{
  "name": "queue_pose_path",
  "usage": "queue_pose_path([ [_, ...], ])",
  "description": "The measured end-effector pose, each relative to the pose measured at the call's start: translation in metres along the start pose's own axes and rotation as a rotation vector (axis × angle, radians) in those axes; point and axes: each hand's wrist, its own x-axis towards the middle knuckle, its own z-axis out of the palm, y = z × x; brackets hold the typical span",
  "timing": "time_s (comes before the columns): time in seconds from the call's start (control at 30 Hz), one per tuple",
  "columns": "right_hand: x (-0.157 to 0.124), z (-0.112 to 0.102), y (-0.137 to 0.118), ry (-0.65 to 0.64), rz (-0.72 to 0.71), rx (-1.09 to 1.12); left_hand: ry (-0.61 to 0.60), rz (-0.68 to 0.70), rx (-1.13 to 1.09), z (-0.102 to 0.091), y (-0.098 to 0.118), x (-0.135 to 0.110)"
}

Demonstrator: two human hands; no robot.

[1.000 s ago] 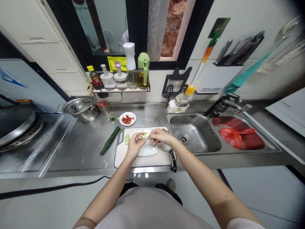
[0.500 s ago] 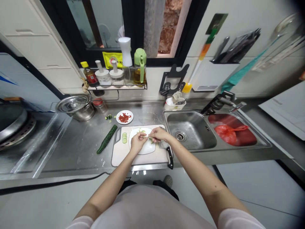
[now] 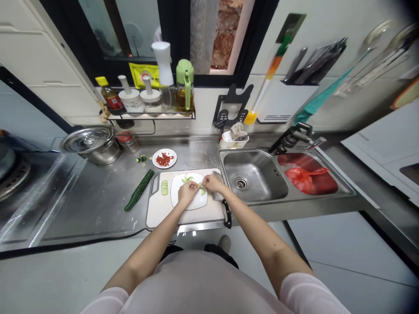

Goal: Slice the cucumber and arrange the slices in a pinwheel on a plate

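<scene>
Both my hands meet over a white plate (image 3: 198, 202) that lies on a white cutting board (image 3: 163, 211). My left hand (image 3: 186, 192) and my right hand (image 3: 212, 182) each pinch a small green cucumber slice (image 3: 200, 187) between them. A few slices (image 3: 187, 178) lie at the plate's far rim. A short stack of cucumber slices (image 3: 164, 187) sits on the board left of the plate. A knife (image 3: 225, 208) with a black handle rests at the board's right edge, by my right wrist.
A whole cucumber (image 3: 139, 190) lies left of the board. A small dish of red chilli (image 3: 164, 158) and cucumber ends (image 3: 142, 158) sit behind it. A lidded steel pot (image 3: 91, 144) stands far left. To the right a sink (image 3: 258, 183) holds a red bag (image 3: 303, 179).
The camera has swung to the right, so everything sits further left in view. My hands stay together over the plate, still working the cucumber slice.
</scene>
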Motion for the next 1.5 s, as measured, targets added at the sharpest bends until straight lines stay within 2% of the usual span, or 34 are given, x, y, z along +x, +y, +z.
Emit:
queue_pose_path([
  [0.4,0.001,0.007,0.006,0.000,0.002,-0.239,-0.072,-0.043,0.220,0.009,0.007,0.003],
  [0.77,0.003,0.013,0.007,-0.024,-0.035,-0.347,-0.086,-0.035,0.304,0.012,0.006,0.005],
  [1.3,0.006,0.014,0.015,-0.038,-0.021,-0.396,-0.040,0.061,0.400,0.016,0.002,0.006],
  [1.5,0.002,0.007,0.024,0.034,-0.015,-0.278,-0.061,0.053,0.371,0.012,0.005,0.007],
])
